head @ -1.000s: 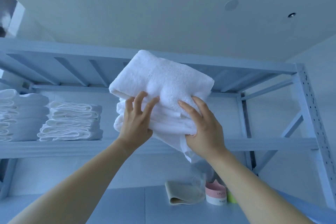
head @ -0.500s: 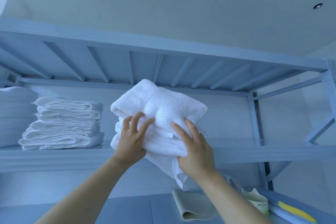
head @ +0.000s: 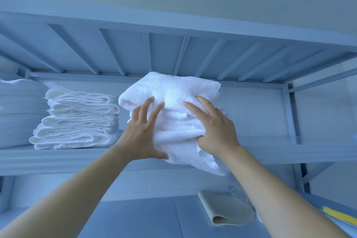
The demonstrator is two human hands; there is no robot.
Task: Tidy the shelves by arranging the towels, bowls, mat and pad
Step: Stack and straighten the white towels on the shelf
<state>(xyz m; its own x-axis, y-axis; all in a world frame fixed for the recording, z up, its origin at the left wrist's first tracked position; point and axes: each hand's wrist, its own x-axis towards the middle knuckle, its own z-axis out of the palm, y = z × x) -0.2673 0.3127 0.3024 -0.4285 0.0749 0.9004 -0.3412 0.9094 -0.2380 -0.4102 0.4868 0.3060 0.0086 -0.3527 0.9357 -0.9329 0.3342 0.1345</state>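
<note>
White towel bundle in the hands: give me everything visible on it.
The towel bundle is white, fluffy terry, several folded layers stacked unevenly, a loose end hanging below the shelf edge. It is tilted at the shelf's front, right of a neat folded stack. The left hand presses its front with spread fingers, thumb beneath; the right hand grips its right side.
</note>
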